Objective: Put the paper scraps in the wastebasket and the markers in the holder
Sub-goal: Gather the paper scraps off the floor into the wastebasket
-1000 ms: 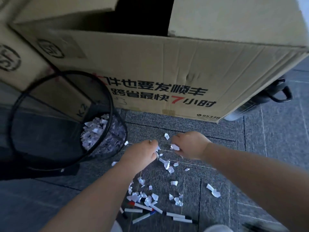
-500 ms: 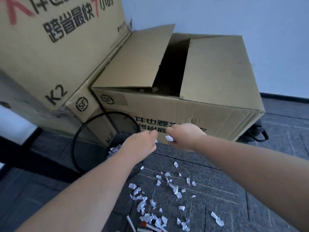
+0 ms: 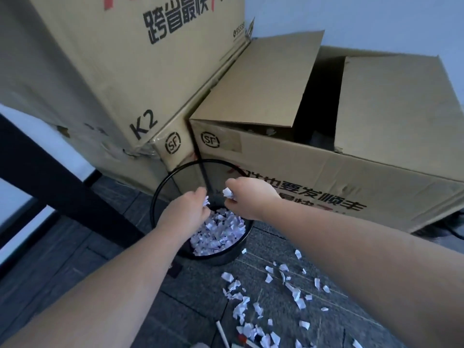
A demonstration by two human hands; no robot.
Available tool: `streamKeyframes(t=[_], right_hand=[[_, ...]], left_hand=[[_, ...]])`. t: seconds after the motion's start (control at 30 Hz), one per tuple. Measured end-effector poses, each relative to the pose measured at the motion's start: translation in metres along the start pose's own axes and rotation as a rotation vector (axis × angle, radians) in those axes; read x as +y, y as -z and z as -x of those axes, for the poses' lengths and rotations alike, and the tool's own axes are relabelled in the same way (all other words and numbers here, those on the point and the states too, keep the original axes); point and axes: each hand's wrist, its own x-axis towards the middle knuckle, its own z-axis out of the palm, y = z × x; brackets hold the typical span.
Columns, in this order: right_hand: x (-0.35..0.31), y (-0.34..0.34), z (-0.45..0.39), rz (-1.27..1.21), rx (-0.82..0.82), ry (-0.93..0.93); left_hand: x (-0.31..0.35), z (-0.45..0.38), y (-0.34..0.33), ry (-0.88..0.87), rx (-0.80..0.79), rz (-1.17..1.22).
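A black mesh wastebasket (image 3: 160, 189) stands on the floor against the cardboard boxes, with a heap of white paper scraps (image 3: 218, 233) in its bottom. My left hand (image 3: 184, 212) hovers over the basket's mouth and pinches a few white scraps at its fingertips. My right hand (image 3: 247, 199) is beside it, also above the basket, gripping a small wad of white scraps (image 3: 227, 192). Several loose scraps (image 3: 283, 295) lie scattered on the dark floor to the right of the basket. A white marker (image 3: 222, 334) and a red-capped marker (image 3: 244, 340) show at the bottom edge.
Two large cardboard boxes (image 3: 351, 177) stand right behind the basket; the right one has open flaps. A black table leg (image 3: 62, 187) slants across the left. Dark grey floor tiles (image 3: 351, 330) run to the lower right. No marker holder is in view.
Both hands rose from the floor holding scraps and moved left to hover over the wastebasket. The view tilted up from the floor toward the boxes.
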Motion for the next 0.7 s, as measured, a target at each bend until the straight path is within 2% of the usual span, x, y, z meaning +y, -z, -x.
streamKeyframes(t=[0.2, 0.37, 0.5, 0.7], right_hand=[[-0.01, -0.042, -0.03, -0.052, -0.039, -0.023], [-0.003, -0.061, -0.034, 0.096, -0.112, 0.002], [0.008, -0.064, -0.03, 0.167, -0.075, 0.026], [0.017, -0.051, -0.013, 0.2, -0.019, 0.026]], left_hand=[[-0.026, 0.004, -0.028, 0.041, -0.051, -0.012], [-0.037, 0.006, -0.049, 0.093, -0.114, -0.119], [-0.039, 0.008, -0.047, 0.088, -0.213, -0.246], [-0.023, 0.014, -0.031, 0.064, -0.27, -0.266]])
